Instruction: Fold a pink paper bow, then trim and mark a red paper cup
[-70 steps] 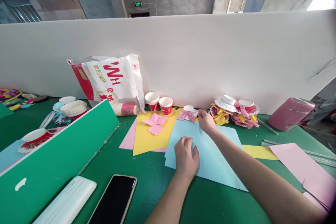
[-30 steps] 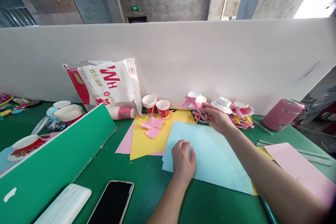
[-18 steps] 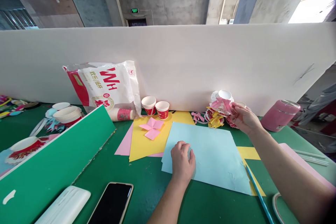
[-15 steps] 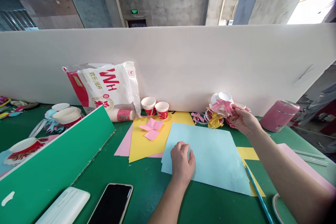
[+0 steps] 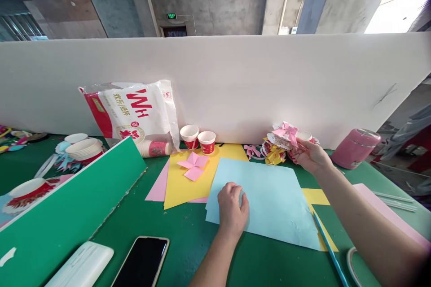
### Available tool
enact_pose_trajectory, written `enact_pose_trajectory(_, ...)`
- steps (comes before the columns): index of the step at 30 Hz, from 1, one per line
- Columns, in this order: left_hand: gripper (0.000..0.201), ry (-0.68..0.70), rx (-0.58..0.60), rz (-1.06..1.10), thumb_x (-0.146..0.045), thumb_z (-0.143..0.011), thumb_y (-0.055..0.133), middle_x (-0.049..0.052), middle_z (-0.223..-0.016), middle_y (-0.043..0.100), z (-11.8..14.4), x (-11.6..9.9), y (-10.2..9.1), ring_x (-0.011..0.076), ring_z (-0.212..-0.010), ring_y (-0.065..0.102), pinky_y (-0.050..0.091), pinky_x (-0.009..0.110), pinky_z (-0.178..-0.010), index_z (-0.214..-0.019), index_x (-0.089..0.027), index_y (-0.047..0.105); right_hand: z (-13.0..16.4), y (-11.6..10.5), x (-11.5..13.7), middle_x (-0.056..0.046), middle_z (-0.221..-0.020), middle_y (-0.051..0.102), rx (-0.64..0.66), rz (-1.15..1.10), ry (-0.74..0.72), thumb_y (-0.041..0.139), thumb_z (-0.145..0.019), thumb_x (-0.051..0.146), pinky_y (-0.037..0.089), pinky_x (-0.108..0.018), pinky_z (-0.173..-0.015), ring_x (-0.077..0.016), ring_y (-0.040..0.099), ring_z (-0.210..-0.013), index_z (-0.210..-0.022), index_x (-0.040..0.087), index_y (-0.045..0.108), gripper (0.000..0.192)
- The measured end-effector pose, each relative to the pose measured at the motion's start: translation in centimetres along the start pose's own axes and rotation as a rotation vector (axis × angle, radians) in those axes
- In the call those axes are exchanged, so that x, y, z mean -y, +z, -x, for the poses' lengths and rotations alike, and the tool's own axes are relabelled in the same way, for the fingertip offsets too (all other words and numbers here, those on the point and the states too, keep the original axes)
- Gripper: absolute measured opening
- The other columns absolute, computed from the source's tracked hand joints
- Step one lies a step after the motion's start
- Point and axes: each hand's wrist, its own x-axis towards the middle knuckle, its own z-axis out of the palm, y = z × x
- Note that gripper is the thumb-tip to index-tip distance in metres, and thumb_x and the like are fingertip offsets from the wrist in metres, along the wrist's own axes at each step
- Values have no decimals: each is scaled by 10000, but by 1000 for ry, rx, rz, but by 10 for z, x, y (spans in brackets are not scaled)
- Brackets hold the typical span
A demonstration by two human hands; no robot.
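My left hand (image 5: 232, 208) rests with curled fingers on the near left part of a light blue paper sheet (image 5: 269, 199) on the green table. My right hand (image 5: 309, 154) reaches to the far right and holds a paper-cup craft with a pink bow (image 5: 285, 133), set on top of a pile of similar fringed cup crafts (image 5: 274, 152) by the white partition. A loose pink bow (image 5: 252, 150) lies just left of that pile. A yellow sheet (image 5: 188, 181) with a folded pink pinwheel (image 5: 193, 163) lies left of the blue sheet.
Two red paper cups (image 5: 198, 136), a bag of cups (image 5: 134, 110) and stacked cups (image 5: 82, 148) stand at the back left. A green board (image 5: 67, 206), a white case (image 5: 81, 264) and a phone (image 5: 144, 262) are near left. A pink flask (image 5: 357, 149) and pink sheets (image 5: 390, 208) are right.
My right hand picked the bow-topped cup craft up from beside the blue sheet and carried it right onto the pile of crafts. My left hand stayed on the blue sheet.
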Motion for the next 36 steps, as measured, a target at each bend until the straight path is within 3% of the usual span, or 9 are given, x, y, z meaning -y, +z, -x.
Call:
enact_pose_trajectory(7,154,1,0,6,-106,-732,495,90,-817,597,0,0,1,224,-757,607,511,403,-690,-805,-151,622,9,8,2,-14,-649,624,-62,-69,165,530,-738,37,533,-147,-470,-88,590,-549,-719,180,634,177)
enact_pose_trajectory(17,148,9,0,6,-123,-737,498,83,-821,599,0,1,0,219,-755,618,516,372,-657,-798,-170,624,17,1,4,-31,-670,649,-76,-58,205,536,-746,36,551,-170,-498,-98,615,-559,-774,165,633,164)
enact_pose_trajectory(27,143,14,-8,3,-118,-729,512,83,-820,599,0,3,1,219,-756,619,517,372,-664,-790,-167,631,29,-5,2,-33,-715,674,-89,3,144,587,-698,59,541,-162,-508,-100,631,-606,-776,169,669,158)
enact_pose_trajectory(32,144,6,-4,1,-120,-733,507,82,-825,599,0,2,1,221,-759,621,516,377,-665,-790,-168,631,36,4,-2,3,-588,634,-143,112,62,653,-596,49,467,-129,-396,-92,590,-523,-721,162,691,173)
enact_pose_trajectory(36,142,-2,5,-2,-122,-734,511,83,-830,602,0,1,0,222,-765,622,517,377,-667,-789,-172,632,34,16,-6,16,-601,633,-152,182,38,661,-583,82,452,-129,-400,-83,576,-524,-723,177,704,174)
